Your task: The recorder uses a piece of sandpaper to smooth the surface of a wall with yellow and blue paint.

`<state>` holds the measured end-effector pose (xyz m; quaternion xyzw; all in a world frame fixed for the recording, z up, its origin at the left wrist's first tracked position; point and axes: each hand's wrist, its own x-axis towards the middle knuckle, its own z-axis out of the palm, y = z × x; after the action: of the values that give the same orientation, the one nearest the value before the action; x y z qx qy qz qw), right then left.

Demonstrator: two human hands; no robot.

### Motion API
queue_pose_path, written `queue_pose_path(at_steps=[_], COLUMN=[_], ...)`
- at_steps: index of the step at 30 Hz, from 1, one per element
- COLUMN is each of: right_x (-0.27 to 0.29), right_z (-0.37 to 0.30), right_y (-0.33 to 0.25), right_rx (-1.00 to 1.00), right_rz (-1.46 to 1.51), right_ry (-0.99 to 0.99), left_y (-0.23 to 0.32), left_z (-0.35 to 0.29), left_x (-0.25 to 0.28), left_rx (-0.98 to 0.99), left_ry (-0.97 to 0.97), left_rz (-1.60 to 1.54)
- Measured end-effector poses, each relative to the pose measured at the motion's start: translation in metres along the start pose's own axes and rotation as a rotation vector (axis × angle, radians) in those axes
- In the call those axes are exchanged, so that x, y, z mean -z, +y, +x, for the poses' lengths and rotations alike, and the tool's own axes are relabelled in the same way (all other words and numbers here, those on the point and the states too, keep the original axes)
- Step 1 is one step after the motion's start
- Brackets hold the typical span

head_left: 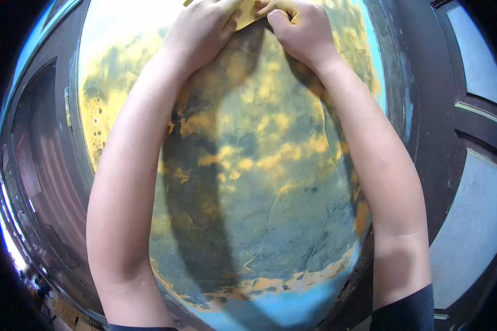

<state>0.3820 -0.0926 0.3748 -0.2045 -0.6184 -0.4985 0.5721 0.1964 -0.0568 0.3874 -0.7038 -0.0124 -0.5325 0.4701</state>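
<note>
Both my arms stretch up across a mottled yellow and grey-green panel [265,182]. At the top edge my left hand [205,27] is closed on one side of a thin yellow sheet [249,17], its fingertips partly cut off by the picture's edge. My right hand [305,30] has its fingers curled in and pinches the other side of the same sheet. The sheet lies close against the panel's surface; what it is made of I cannot make out. Dark shadows of my arms and body fall across the panel.
Light blue paint [292,306] shows along the panel's bottom and right edges. A dark wooden frame [411,110] with pale panes [472,226] stands on the right. A dark door with a glass pane [38,143] is on the left, with a metal hinge [68,107] beside the panel.
</note>
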Motion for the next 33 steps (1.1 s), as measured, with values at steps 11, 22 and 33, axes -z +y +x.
queue_pose_path(at_steps=[11,22,33], right_x=[0.0,0.021,0.052], right_z=[0.0,-0.002,-0.013], right_y=[0.002,0.0,-0.008], right_rx=[-0.022,0.063,-0.003], right_rz=[-0.048,-0.063,-0.412], right_ry=[0.014,-0.206,-0.612], left_y=[-0.009,-0.003,0.014], left_z=[0.002,0.009,0.016], left_x=[-0.009,-0.001,0.004], left_rx=[0.02,0.065,0.156], left_ry=[-0.217,-0.378,-0.456], left_rz=[0.214,0.288,0.311])
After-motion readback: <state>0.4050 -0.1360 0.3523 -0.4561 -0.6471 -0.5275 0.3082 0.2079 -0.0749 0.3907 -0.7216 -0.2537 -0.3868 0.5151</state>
